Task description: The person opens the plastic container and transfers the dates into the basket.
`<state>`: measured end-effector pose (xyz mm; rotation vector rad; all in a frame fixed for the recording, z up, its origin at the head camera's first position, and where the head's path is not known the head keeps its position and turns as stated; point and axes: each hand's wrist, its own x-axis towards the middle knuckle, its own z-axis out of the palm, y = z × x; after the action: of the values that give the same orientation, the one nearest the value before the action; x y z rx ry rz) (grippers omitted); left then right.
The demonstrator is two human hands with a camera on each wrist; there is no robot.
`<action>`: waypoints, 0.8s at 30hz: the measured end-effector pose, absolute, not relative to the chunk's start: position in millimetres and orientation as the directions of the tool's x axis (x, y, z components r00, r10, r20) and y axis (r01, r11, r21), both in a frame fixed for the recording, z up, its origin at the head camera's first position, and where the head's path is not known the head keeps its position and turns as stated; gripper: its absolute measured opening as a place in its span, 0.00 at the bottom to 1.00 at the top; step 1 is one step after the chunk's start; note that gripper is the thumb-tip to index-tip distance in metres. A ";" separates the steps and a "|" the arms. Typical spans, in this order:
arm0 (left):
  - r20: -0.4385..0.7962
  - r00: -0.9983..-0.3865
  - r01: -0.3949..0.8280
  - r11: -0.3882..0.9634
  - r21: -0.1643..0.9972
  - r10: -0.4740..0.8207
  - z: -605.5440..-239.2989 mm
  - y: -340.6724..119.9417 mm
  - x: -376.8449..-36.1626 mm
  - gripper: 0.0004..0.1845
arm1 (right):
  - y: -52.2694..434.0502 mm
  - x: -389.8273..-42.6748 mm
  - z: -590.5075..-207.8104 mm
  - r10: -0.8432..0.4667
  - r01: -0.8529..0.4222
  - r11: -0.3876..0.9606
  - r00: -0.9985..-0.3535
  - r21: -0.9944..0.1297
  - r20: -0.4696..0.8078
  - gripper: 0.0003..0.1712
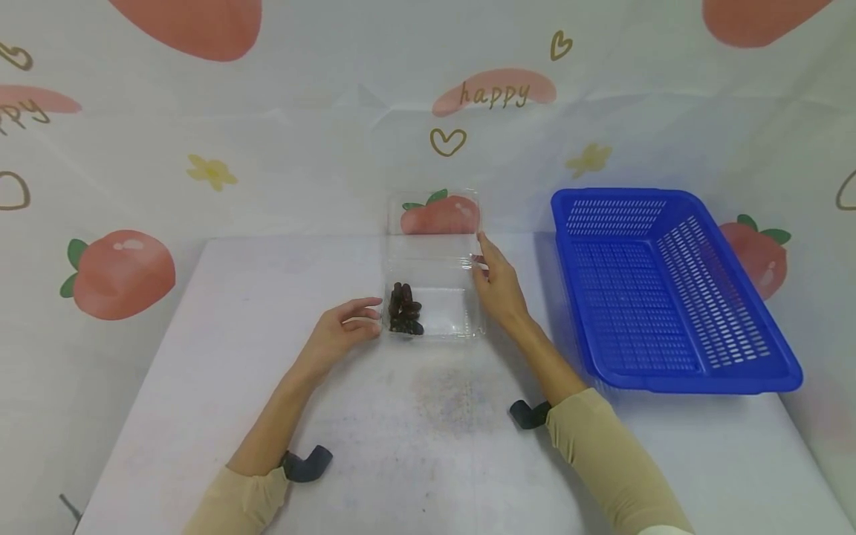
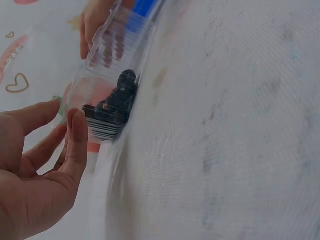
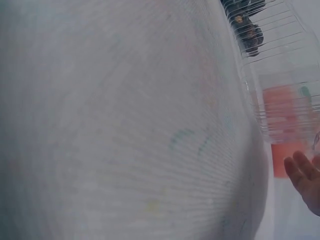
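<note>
Lay on the white table (image 1: 267, 416), lid stood open at the back: a clear ribbed plastic clamshell box (image 1: 435, 297) with a small heap of dark brown dates (image 1: 404, 309) in its left end. Rested just left of the box, fingers loosely curved and tips at its left wall, gripping nothing: the left hand (image 1: 344, 327). Reached along the box's right side, fingers straight and touching the lid hinge: the right hand (image 1: 498, 286), with a blue perforated plastic basket (image 1: 662, 290) well right of the box.
</note>
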<state>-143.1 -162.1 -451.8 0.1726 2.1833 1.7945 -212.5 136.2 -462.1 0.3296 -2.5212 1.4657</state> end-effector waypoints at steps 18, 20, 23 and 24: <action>-0.161 -0.929 -0.088 0.224 0.971 0.333 -455.6 -156.0 -142.7 0.31 | 142.3 -208.3 -461.1 -0.051 -0.247 0.467 -0.966 -0.849 0.253 0.31; -0.167 -0.929 -0.090 0.235 0.968 0.331 -455.6 -156.0 -141.8 0.32 | 142.8 -207.5 -460.3 -0.045 -0.269 0.475 -0.958 -0.838 0.282 0.30; -0.173 -0.927 -0.090 0.252 0.964 0.331 -455.8 -156.1 -141.0 0.32 | 143.0 -206.6 -459.0 -0.029 -0.313 0.489 -0.939 -0.814 0.343 0.27; -0.176 -0.927 -0.092 0.255 0.963 0.330 -455.9 -156.0 -140.7 0.32 | 143.1 -206.4 -458.3 -0.025 -0.332 0.497 -0.929 -0.802 0.369 0.27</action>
<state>-140.7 -156.0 -455.9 0.2189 2.1900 1.7167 -206.4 143.1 -458.3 0.2995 -2.4358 1.4039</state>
